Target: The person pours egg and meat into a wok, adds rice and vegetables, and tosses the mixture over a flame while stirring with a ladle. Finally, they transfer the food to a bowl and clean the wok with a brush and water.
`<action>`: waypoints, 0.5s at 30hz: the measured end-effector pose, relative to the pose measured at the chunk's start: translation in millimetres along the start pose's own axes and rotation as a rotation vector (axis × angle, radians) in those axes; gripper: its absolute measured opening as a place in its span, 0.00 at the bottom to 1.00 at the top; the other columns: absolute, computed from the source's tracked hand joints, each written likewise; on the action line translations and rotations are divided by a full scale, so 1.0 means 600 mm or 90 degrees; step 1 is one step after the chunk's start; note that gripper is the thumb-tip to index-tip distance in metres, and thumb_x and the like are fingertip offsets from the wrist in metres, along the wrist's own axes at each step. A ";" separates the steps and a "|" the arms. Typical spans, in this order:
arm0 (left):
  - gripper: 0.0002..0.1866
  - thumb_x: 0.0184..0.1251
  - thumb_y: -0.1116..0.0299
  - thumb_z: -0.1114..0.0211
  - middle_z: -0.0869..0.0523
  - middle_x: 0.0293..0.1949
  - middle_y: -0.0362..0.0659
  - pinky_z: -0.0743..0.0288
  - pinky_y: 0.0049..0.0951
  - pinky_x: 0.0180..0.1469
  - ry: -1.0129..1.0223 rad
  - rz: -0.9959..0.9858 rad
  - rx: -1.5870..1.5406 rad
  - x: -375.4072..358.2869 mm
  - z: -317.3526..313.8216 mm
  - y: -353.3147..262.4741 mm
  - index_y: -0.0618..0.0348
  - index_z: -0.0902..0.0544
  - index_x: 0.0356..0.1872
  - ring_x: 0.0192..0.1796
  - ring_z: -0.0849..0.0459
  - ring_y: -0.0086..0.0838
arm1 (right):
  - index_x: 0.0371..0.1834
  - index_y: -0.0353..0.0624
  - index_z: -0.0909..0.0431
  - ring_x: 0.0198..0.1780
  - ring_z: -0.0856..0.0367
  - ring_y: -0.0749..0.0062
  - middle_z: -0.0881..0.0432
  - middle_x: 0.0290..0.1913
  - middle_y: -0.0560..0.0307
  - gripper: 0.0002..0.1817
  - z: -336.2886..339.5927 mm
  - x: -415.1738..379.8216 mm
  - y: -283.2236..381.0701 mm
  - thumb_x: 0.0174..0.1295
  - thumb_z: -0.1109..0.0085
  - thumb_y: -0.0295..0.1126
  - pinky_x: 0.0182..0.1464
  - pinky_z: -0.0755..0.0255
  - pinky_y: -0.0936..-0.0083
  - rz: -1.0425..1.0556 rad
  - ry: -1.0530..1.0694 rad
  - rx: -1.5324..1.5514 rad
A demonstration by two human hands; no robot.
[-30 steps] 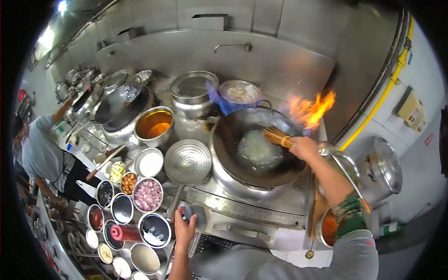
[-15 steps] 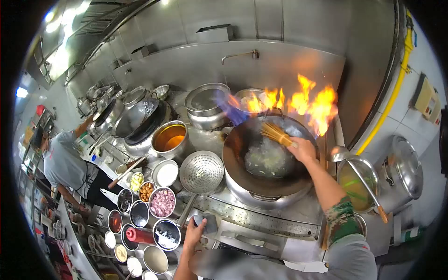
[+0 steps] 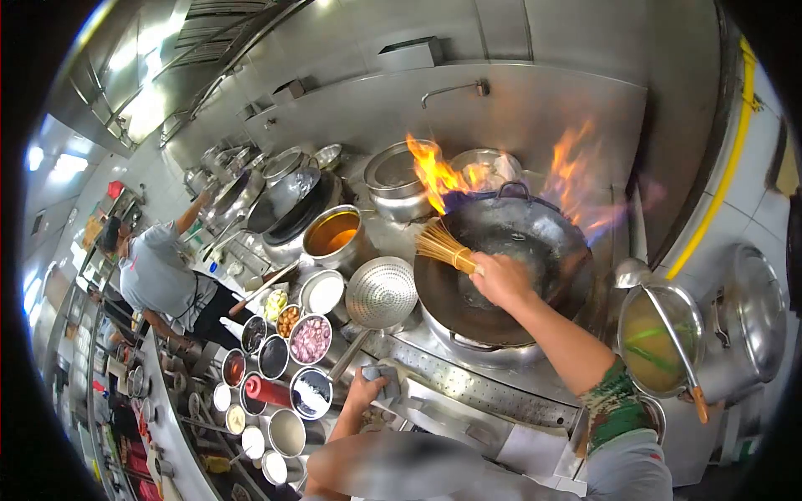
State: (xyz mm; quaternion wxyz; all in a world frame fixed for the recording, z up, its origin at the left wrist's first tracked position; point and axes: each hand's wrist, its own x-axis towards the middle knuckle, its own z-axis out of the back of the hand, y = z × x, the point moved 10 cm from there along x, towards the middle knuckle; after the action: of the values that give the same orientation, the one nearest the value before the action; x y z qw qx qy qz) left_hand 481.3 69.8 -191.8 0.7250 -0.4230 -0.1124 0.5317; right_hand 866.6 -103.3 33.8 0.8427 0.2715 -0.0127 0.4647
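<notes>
My right hand is closed around the handle end of a bamboo brush, its bristles pointing left over the wok's left rim. Below it the large black wok sits on the stove, with only a little liquid at its bottom. Flames rise behind the wok's back rim on both sides. My left hand grips a grey cloth at the stove's front edge, beside the handle of a perforated ladle.
Left of the wok are a pot of orange liquid, bowls of ingredients and a red bottle. A ladle rests across a pot at right. Another person stands far left. A faucet is behind.
The brush has moved left from over the wok's middle to its left rim. The whitish liquid is largely gone from the wok. The view has shifted, and the flames have changed shape.
</notes>
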 end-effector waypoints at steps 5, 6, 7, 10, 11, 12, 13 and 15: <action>0.32 0.59 0.61 0.28 0.16 0.53 0.52 0.25 0.38 0.60 0.080 0.015 -0.386 -0.034 0.032 -0.018 0.67 0.28 0.62 0.54 0.17 0.42 | 0.46 0.52 0.14 0.42 0.13 0.48 0.12 0.38 0.46 0.12 0.018 0.023 -0.078 0.60 0.42 0.35 0.46 0.20 0.55 -0.086 0.094 -0.114; 0.30 0.62 0.61 0.30 0.16 0.53 0.51 0.24 0.38 0.60 0.109 0.042 -0.515 -0.055 0.033 -0.040 0.66 0.27 0.62 0.54 0.16 0.42 | 0.46 0.53 0.14 0.42 0.13 0.49 0.12 0.38 0.46 0.12 0.052 0.011 -0.070 0.60 0.42 0.35 0.46 0.20 0.55 -0.068 0.074 -0.107; 0.26 0.68 0.56 0.35 0.17 0.56 0.51 0.24 0.44 0.62 0.150 0.119 -0.616 -0.070 0.016 -0.049 0.60 0.25 0.61 0.55 0.17 0.43 | 0.47 0.54 0.14 0.42 0.13 0.51 0.12 0.37 0.46 0.13 0.064 -0.001 -0.057 0.60 0.42 0.35 0.46 0.20 0.54 -0.054 0.047 -0.072; 0.29 0.69 0.46 0.39 0.19 0.59 0.50 0.24 0.49 0.62 0.343 0.186 -0.855 -0.118 -0.061 -0.160 0.58 0.24 0.62 0.59 0.19 0.44 | 0.47 0.55 0.14 0.42 0.13 0.50 0.12 0.38 0.45 0.13 0.037 -0.036 -0.005 0.59 0.42 0.34 0.47 0.20 0.54 0.018 0.042 -0.059; 0.30 0.70 0.44 0.41 0.19 0.59 0.49 0.24 0.51 0.61 0.383 0.212 -0.851 -0.113 -0.099 -0.172 0.57 0.24 0.62 0.59 0.20 0.44 | 0.46 0.53 0.14 0.41 0.12 0.49 0.12 0.37 0.45 0.13 0.011 -0.040 -0.011 0.58 0.42 0.33 0.47 0.20 0.56 -0.017 0.050 -0.105; 0.31 0.71 0.41 0.43 0.19 0.59 0.49 0.23 0.53 0.60 0.424 0.238 -0.846 -0.105 -0.138 -0.180 0.57 0.24 0.62 0.60 0.21 0.45 | 0.45 0.52 0.14 0.41 0.12 0.49 0.12 0.37 0.45 0.13 0.000 -0.036 -0.026 0.58 0.42 0.33 0.46 0.19 0.56 -0.038 0.073 -0.136; 0.31 0.69 0.40 0.42 0.19 0.59 0.48 0.24 0.54 0.60 0.463 0.256 -0.802 -0.103 -0.173 -0.196 0.54 0.24 0.62 0.60 0.20 0.44 | 0.45 0.52 0.14 0.41 0.12 0.49 0.12 0.37 0.44 0.13 0.008 -0.021 -0.044 0.58 0.42 0.33 0.46 0.19 0.56 -0.057 0.095 -0.170; 0.30 0.68 0.38 0.41 0.18 0.58 0.46 0.25 0.54 0.60 0.522 0.275 -0.726 -0.102 -0.221 -0.246 0.50 0.23 0.59 0.59 0.20 0.43 | 0.44 0.50 0.13 0.39 0.12 0.50 0.13 0.35 0.44 0.13 0.033 -0.006 -0.065 0.58 0.42 0.35 0.44 0.19 0.56 -0.044 0.082 -0.229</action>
State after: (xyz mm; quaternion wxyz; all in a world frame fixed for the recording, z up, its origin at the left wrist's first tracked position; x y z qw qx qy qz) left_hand 637.3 -60.0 -147.7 0.2551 -0.9122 -0.0054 0.3208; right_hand 900.0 -131.8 32.3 0.8921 0.0861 -0.0321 0.4424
